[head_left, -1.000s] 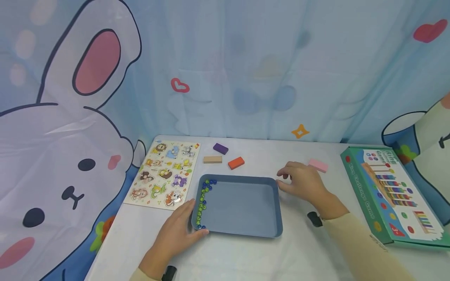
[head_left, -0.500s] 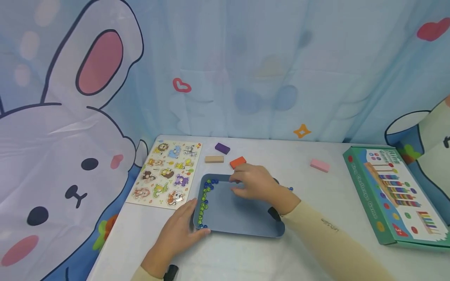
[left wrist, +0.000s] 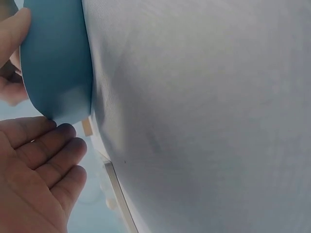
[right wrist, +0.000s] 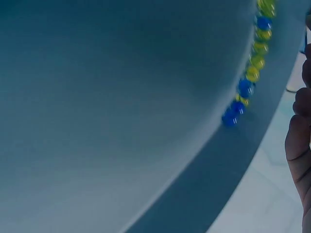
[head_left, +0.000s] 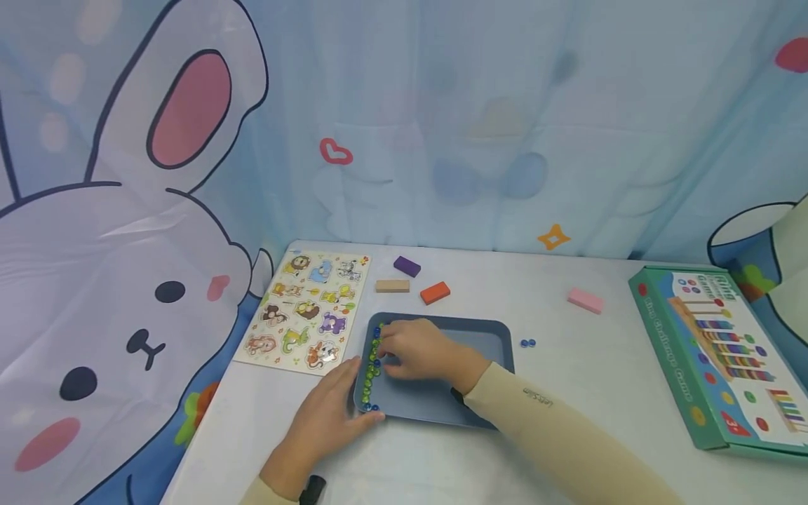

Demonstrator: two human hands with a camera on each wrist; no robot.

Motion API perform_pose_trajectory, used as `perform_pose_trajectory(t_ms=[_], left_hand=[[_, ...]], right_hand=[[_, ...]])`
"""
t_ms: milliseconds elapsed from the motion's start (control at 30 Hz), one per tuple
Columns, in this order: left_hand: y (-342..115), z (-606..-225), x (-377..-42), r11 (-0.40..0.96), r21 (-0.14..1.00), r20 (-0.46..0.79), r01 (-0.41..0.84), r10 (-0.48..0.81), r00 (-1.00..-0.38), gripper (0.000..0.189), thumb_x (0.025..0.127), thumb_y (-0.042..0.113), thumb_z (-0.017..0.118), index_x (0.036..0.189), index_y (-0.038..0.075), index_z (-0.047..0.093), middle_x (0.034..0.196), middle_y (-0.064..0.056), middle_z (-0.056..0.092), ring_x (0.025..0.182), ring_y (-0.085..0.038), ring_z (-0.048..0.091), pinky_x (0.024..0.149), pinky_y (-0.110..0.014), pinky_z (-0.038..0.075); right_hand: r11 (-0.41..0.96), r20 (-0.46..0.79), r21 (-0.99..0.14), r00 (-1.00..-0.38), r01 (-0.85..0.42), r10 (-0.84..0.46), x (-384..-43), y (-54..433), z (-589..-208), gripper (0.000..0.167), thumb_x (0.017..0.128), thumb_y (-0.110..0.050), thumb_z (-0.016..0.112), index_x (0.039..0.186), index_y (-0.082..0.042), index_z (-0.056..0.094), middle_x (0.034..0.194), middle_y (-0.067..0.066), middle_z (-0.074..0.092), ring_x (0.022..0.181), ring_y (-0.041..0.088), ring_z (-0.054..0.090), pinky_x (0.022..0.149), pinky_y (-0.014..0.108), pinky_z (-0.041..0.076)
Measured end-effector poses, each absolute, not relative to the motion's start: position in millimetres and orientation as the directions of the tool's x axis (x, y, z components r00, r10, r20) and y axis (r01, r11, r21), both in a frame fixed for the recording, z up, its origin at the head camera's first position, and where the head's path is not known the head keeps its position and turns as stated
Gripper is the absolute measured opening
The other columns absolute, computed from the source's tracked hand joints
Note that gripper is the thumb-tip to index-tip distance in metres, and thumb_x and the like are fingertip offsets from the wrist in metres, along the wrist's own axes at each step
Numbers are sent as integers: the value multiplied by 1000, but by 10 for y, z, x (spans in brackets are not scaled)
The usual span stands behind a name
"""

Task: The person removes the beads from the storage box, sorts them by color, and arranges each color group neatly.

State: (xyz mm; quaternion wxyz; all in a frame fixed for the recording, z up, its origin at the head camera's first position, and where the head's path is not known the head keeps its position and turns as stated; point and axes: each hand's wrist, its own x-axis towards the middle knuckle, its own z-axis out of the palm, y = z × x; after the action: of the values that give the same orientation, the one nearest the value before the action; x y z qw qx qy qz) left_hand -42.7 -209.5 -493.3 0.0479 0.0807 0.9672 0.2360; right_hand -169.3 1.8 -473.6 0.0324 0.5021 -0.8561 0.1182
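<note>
A blue-grey tray (head_left: 442, 414) lies on the white table, with a line of small green and blue marbles (head_left: 367, 386) along its left wall. My left hand (head_left: 328, 410) rests at the tray's front left corner; its fingers are extended along the outside, thumb at the front. Over the tray's left end, my right hand (head_left: 419, 351) reaches down among the marbles with bent fingers. Its fingertips are hidden, so whether it pinches one cannot be told. Two blue marbles (head_left: 528, 343) sit on the table right of the tray. The right wrist view shows marbles (right wrist: 252, 73) along the wall.
Behind the tray lie a purple block (head_left: 407, 266), a tan block (head_left: 393, 286) and an orange block (head_left: 435, 293). A pink block (head_left: 585, 300) is farther right. An animal puzzle board (head_left: 303, 315) lies at left, a green game box (head_left: 719, 358) at right.
My right hand has moved left, from beside the tray's right end to the marbles at its left end. Two blue marbles now show on the table at right. My left hand stays at the corner.
</note>
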Motion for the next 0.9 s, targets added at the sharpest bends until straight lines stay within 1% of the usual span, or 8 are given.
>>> perform_pose_trajectory(t_ms=[167,267,567,900], left_hand=[[-2110,-4931,-423,873,466,-47,141,184,-982,108,81,65,81,162,9,38,166,-11,43,153,-32,42,126,-52,39],[-2114,-4936,-421,869,473,-42,146,188,-981,108,81,64,82,162,9,38,166,-11,44,153,-33,43,126,-52,40],[-2111,-4952,-417,867,474,-39,151,191,-981,107,81,67,80,162,10,39,165,-11,45,153,-32,43,126,-52,40],[-2113,-4955,-413,870,469,-35,152,190,-981,108,81,70,78,162,11,39,165,-10,45,153,-31,43,126,-51,40]], right_hand=[[443,144,-168,-467,-881,-873,-1653,-83,-4792,22,89,-35,79,107,-23,83,96,-12,72,80,1,61,70,17,58],[441,127,-168,-463,-881,-877,-1633,-116,-4801,22,90,-36,79,108,-23,82,96,-12,72,81,1,62,73,18,60],[464,82,-181,-484,-867,-871,-1625,-164,-4860,21,90,-35,80,107,-23,82,93,-13,70,77,0,58,68,15,56],[461,76,-154,-476,-874,-876,-1655,-193,-4921,17,89,-35,81,102,-24,82,91,-14,69,77,0,58,68,14,55]])
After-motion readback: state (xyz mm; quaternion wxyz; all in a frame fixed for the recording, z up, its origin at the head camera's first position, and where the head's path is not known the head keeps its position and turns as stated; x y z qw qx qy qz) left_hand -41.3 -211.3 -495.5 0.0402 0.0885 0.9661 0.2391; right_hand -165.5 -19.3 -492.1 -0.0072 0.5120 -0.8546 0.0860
